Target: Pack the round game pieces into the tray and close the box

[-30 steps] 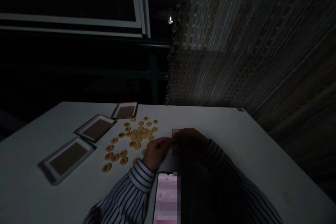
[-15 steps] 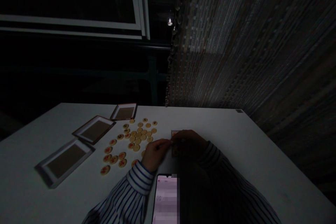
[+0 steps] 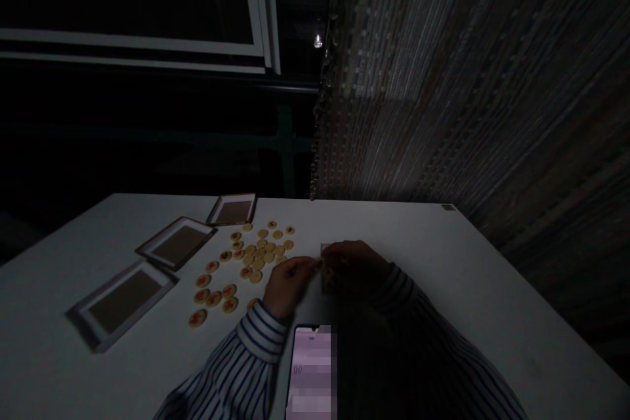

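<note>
My left hand (image 3: 289,283) is closed in a pinch, its fingertips meeting my right hand. A small pale piece (image 3: 319,264), apparently a Chinese chess piece, shows at those fingertips. My right hand (image 3: 358,261) is bent over a small open box (image 3: 323,283), and deep shadow hides its fingers and most of the box. Inside the box, pale shapes show dimly. To the left of my left hand lie several loose round wooden Chinese chess pieces (image 3: 259,254); some show red or black characters, others are plain side up.
Three shallow trays or lids stand along the left: a near one (image 3: 123,302), a middle one (image 3: 176,243) and a far one (image 3: 232,210). A lit phone (image 3: 308,374) lies between my forearms on the white table (image 3: 472,315). A string curtain (image 3: 394,111) hangs behind.
My hands have stayed at the box with only slight finger movement. A pale piece now shows more clearly between them. The loose pieces and trays have kept their places.
</note>
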Available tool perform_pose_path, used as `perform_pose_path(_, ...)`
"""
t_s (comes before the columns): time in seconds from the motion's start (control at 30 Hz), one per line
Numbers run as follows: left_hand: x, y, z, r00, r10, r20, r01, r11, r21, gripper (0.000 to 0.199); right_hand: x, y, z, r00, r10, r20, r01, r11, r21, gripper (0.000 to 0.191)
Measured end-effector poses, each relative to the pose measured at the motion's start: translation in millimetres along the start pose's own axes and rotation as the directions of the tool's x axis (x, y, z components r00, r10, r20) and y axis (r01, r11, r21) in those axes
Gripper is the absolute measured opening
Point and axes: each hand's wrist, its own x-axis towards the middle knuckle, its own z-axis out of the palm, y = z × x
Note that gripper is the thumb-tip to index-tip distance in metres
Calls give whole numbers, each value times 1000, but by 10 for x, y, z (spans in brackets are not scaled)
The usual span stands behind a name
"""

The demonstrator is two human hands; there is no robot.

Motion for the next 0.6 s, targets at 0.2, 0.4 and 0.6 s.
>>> perform_pose_path(0.2,-14,29,3,1000,-27,-10,27,998,-50,29,12,6,26,999,37,-13,-36,999,29,20)
perform_pose_path(0.4,-17,16,6,999,-36,-1,36,997,-64,32,10,0,44,998,38,-41,-35,996,79,18)
perform_pose_path(0.6,-12,-21,0,998,-34,46,38,996,-77,33,24,-7,32,999,33,-17,-32,998,58,18)
